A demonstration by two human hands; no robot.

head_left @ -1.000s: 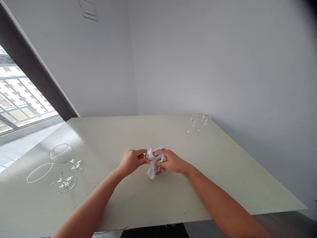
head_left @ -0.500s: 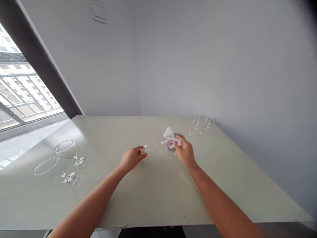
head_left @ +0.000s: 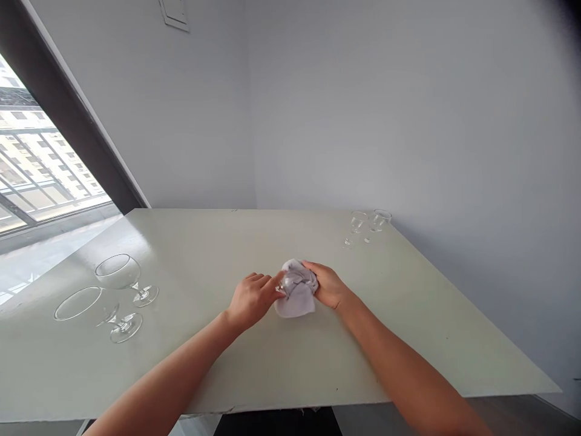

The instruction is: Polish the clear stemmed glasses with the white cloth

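Note:
Over the middle of the table, my left hand (head_left: pixel 254 298) is closed at the stem end of a clear stemmed glass (head_left: pixel 281 284). A crumpled pale grey cloth (head_left: pixel 297 300) covers most of this glass, with one flap hanging down at the front. On the other side my right hand (head_left: pixel 327 283) is closed on the cloth, around the bowl end. The bowl itself is hidden by the cloth and fingers.
At the left stand two large stemmed glasses, a rear one (head_left: pixel 118 272) and a nearer one (head_left: pixel 109 312). Two smaller glasses, one (head_left: pixel 358 223) beside another (head_left: pixel 379 219), are at the far right corner. The pale table (head_left: pixel 218 375) meets grey walls behind; a window (head_left: pixel 49 163) is at left.
Half a second ago my right hand held the cloth away from the glass, to the right. Now the cloth is back around the glass, and my left hand sits slightly further right.

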